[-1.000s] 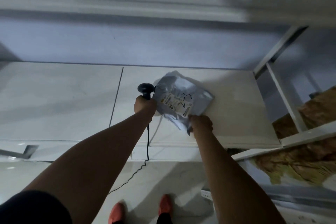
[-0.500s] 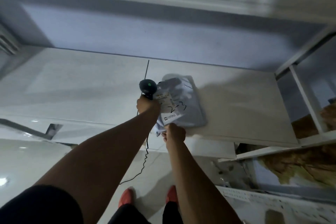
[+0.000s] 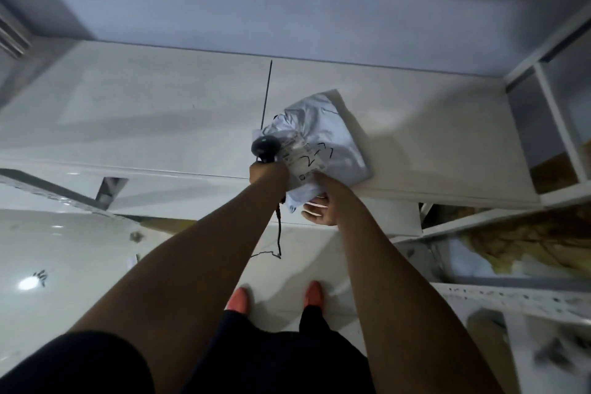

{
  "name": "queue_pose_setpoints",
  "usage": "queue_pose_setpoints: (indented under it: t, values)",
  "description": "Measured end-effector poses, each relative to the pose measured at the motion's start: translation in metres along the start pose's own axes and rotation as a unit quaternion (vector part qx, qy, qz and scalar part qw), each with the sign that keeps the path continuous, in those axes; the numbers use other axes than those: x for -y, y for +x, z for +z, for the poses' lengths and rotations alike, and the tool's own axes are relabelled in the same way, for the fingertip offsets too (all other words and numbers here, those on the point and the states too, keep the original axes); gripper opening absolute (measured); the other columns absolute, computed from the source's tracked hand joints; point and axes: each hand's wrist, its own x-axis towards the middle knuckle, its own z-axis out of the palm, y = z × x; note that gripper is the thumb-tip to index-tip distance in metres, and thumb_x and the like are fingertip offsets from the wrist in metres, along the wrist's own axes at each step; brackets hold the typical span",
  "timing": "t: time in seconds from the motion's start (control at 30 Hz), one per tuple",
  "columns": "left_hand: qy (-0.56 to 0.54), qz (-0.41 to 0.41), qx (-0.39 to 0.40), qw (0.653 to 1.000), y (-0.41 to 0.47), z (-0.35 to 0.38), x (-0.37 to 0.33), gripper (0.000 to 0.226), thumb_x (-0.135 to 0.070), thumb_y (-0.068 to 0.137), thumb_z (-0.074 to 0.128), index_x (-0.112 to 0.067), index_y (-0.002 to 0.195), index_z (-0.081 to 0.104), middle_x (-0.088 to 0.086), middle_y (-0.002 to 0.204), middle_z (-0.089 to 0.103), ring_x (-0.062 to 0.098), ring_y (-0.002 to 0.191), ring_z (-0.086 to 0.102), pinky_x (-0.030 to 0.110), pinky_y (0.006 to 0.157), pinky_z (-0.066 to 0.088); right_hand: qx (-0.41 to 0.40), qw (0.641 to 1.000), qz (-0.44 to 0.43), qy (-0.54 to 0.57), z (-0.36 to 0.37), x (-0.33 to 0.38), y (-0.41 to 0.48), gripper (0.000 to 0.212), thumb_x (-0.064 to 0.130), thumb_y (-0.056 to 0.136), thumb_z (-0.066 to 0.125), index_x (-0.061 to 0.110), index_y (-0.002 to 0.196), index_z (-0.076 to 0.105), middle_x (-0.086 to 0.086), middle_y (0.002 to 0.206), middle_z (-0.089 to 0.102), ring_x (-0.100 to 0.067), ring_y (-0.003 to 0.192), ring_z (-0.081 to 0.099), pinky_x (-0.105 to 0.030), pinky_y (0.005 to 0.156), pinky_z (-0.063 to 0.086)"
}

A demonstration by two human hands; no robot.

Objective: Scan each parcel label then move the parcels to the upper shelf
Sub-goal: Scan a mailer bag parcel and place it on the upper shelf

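The parcel (image 3: 332,137), a grey crumpled plastic mailer, lies on the white shelf (image 3: 160,112) close to its front edge, and its near end hangs a little over that edge. Its label (image 3: 303,160), with black handwriting on it, faces up. Half a second ago the mailer lay flatter and straighter. Now it is turned so that one corner points away to the right, and it is more bunched. I judge the person is adjusting it so that the label can be read, so the scan step is probably not finished. I cannot tell if this board is already the upper shelf.

The scanner (image 3: 265,147) is at the left edge of the parcel, its dark head just beside the label. The left hand (image 3: 268,173) is wrapped round the handle, arm stretched forward, and the cable (image 3: 279,233) hangs down from it. This hand is in nearly the same place as before.

The right hand (image 3: 326,201) has gone from the near left corner to the overhanging end. It is turned so the pale inner side of its fingers (image 3: 315,203) shows below the plastic. It seems to pinch the end, though the thumb is hidden.

Below, orange shoes (image 3: 238,299) stand on a glossy floor (image 3: 64,249). A white rack (image 3: 556,125) stands to the right.
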Motion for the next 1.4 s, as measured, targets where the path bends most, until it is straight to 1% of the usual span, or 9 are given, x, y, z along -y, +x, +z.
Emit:
queue_pose_setpoints:
  t: [0.1, 0.27, 0.33, 0.47, 0.63, 0.73, 0.87, 1.13, 1.4]
  values:
    - [-0.041, -0.039, 0.016, 0.998, -0.005, -0.010, 0.010, 0.017, 0.002, 0.084, 0.067, -0.005, 0.098, 0.060, 0.011, 0.076, 0.062, 0.025, 0.065, 0.063, 0.034, 0.056, 0.056, 0.002, 0.997, -0.036, 0.067, 0.005, -0.012, 0.002, 0.021, 0.031, 0.093, 0.074, 0.016, 0.104, 0.064, -0.013, 0.109, 0.068, -0.031, 0.095, 0.065, -0.047, 0.089, 0.053]
    - [-0.064, -0.065, 0.057, 0.994, -0.015, -0.032, 0.035, 0.020, 0.007, 0.081, 0.072, 0.004, 0.097, 0.060, 0.018, 0.073, 0.063, 0.033, 0.065, 0.065, 0.060, 0.083, 0.060, -0.028, 0.982, -0.148, 0.112, 0.013, -0.048, 0.014, 0.044, 0.036, 0.092, 0.070, 0.007, 0.124, 0.062, -0.012, 0.121, 0.065, -0.027, 0.100, 0.067, -0.045, 0.093, 0.056]
    - [-0.075, -0.055, 0.057, 0.994, -0.016, -0.042, 0.037, 0.022, 0.010, 0.081, 0.071, 0.003, 0.100, 0.061, 0.016, 0.075, 0.063, 0.032, 0.070, 0.065, 0.058, 0.086, 0.060, -0.011, 0.980, -0.161, 0.119, 0.014, -0.070, 0.027, 0.058, 0.041, 0.076, 0.082, 0.012, 0.124, 0.064, -0.012, 0.127, 0.065, -0.030, 0.111, 0.066, -0.047, 0.098, 0.056]
    - [-0.089, 0.004, 0.045, 0.995, -0.021, -0.062, 0.017, 0.014, 0.010, 0.085, 0.063, -0.002, 0.092, 0.061, 0.014, 0.076, 0.062, 0.028, 0.065, 0.063, 0.048, 0.079, 0.061, 0.035, 0.957, -0.198, 0.208, 0.035, -0.074, -0.002, 0.051, 0.008, 0.083, 0.073, 0.008, 0.134, 0.064, -0.019, 0.132, 0.068, -0.040, 0.124, 0.062, -0.049, 0.094, 0.056]
    - [-0.107, 0.103, 0.050, 0.988, -0.035, -0.084, -0.014, 0.014, 0.008, 0.083, 0.058, -0.005, 0.079, 0.060, 0.017, 0.069, 0.055, 0.029, 0.055, 0.056, 0.043, 0.061, 0.052, 0.084, 0.944, -0.259, 0.185, 0.064, -0.047, -0.025, 0.060, 0.023, 0.072, 0.084, -0.005, 0.121, 0.063, -0.030, 0.126, 0.062, -0.052, 0.125, 0.056, -0.057, 0.098, 0.046]
    - [-0.145, 0.155, 0.066, 0.975, -0.040, -0.100, -0.030, 0.019, 0.011, 0.080, 0.060, -0.007, 0.076, 0.061, 0.015, 0.069, 0.056, 0.029, 0.062, 0.055, 0.042, 0.063, 0.050, 0.121, 0.921, -0.308, 0.207, 0.084, -0.034, -0.049, 0.019, 0.015, 0.093, 0.060, 0.009, 0.109, 0.069, -0.016, 0.121, 0.066, -0.028, 0.110, 0.065, -0.052, 0.112, 0.046]
    - [-0.193, 0.199, 0.110, 0.954, -0.057, -0.126, -0.052, 0.020, 0.009, 0.086, 0.066, -0.010, 0.088, 0.058, 0.013, 0.069, 0.057, 0.022, 0.053, 0.049, 0.034, 0.055, 0.046, 0.166, 0.872, -0.314, 0.338, 0.106, -0.017, -0.061, 0.037, -0.001, 0.100, 0.052, 0.012, 0.089, 0.085, -0.011, 0.110, 0.077, -0.026, 0.107, 0.070, -0.049, 0.119, 0.040]
    - [-0.225, 0.209, 0.200, 0.930, -0.076, -0.199, -0.084, 0.009, -0.003, 0.091, 0.068, -0.007, 0.090, 0.060, 0.006, 0.073, 0.062, 0.015, 0.053, 0.059, 0.028, 0.056, 0.047, 0.206, 0.786, -0.382, 0.441, 0.127, -0.013, -0.090, 0.034, -0.007, 0.100, 0.051, 0.011, 0.107, 0.079, -0.010, 0.113, 0.077, -0.022, 0.101, 0.075, -0.039, 0.101, 0.056]
    - [-0.169, 0.265, 0.280, 0.907, -0.118, -0.245, -0.086, 0.012, -0.016, 0.092, 0.071, -0.010, 0.098, 0.063, 0.002, 0.070, 0.058, 0.017, 0.055, 0.051, 0.028, 0.055, 0.043, 0.174, 0.791, -0.394, 0.434, 0.171, -0.029, -0.110, 0.034, -0.013, 0.095, 0.054, 0.010, 0.111, 0.073, -0.009, 0.108, 0.079, -0.020, 0.094, 0.077, -0.040, 0.105, 0.053]
